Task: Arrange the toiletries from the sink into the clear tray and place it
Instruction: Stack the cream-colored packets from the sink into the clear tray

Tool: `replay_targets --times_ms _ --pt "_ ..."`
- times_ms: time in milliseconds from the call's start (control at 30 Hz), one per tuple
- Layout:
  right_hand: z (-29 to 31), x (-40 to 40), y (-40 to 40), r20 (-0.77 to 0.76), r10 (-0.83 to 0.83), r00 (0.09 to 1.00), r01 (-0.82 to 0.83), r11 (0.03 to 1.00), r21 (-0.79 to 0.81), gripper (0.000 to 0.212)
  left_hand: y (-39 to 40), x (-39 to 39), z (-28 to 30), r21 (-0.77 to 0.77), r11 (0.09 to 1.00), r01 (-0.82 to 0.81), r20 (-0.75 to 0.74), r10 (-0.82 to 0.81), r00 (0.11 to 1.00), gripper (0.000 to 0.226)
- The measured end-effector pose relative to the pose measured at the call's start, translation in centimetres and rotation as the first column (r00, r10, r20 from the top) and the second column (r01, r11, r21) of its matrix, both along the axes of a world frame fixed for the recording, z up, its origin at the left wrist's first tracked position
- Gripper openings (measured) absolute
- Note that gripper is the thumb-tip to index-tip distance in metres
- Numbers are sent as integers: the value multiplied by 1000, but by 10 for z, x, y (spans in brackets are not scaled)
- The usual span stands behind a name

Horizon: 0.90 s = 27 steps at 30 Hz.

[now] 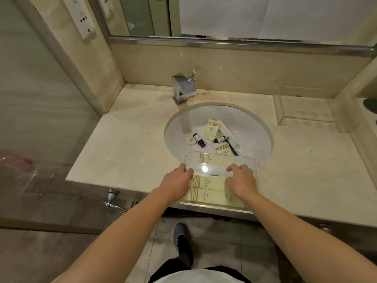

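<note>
A clear tray (214, 204) sits at the counter's front edge, its far end over the sink (177, 127) rim. Three long cream boxes lie across it: far (216, 160), middle (206, 182), near (208, 196). My left hand (176, 181) and my right hand (241, 179) reach into the tray, fingers curled over the two ends of the middle box. In the sink lie a cream box (212, 128), a second one (223, 149), a dark-capped bottle (199, 139), another small bottle (220, 139), a round soap (190, 141), a white packet (226, 131) and a dark slim item (232, 149).
A chrome faucet (183, 86) stands behind the sink. A second clear tray (285, 111) stands at the back right of the marble counter (126, 144). A mirror (224, 17) spans the back wall. A chrome hook (112, 198) juts out below the counter's left front.
</note>
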State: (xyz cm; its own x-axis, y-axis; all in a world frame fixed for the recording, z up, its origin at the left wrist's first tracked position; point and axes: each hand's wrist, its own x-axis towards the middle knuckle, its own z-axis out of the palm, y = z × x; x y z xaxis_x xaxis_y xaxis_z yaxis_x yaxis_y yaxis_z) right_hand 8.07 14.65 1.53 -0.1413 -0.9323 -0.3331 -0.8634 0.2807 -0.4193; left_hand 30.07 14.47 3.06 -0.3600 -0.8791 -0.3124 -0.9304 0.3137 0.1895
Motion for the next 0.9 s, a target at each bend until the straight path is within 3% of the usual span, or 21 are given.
replay_targets --times_ms 167,367,600,767,900 --pt "1 -9 5 14 -192 981 192 981 19 34 -3 0 -1 16 1000 -11 6 11 1000 39" --pt "2 -4 5 90 -252 963 250 968 37 29 -3 -2 -5 11 999 -52 0 52 999 40" --pt "1 -1 5 -32 -118 993 120 988 100 28 -5 0 -10 20 999 -46 33 45 998 40" --pt "0 1 4 -31 -92 995 94 992 84 20 -7 0 -10 37 997 -66 45 64 997 40" --pt "-1 0 10 -208 97 973 -91 995 36 21 -10 -1 -10 35 996 -83 49 81 995 41"
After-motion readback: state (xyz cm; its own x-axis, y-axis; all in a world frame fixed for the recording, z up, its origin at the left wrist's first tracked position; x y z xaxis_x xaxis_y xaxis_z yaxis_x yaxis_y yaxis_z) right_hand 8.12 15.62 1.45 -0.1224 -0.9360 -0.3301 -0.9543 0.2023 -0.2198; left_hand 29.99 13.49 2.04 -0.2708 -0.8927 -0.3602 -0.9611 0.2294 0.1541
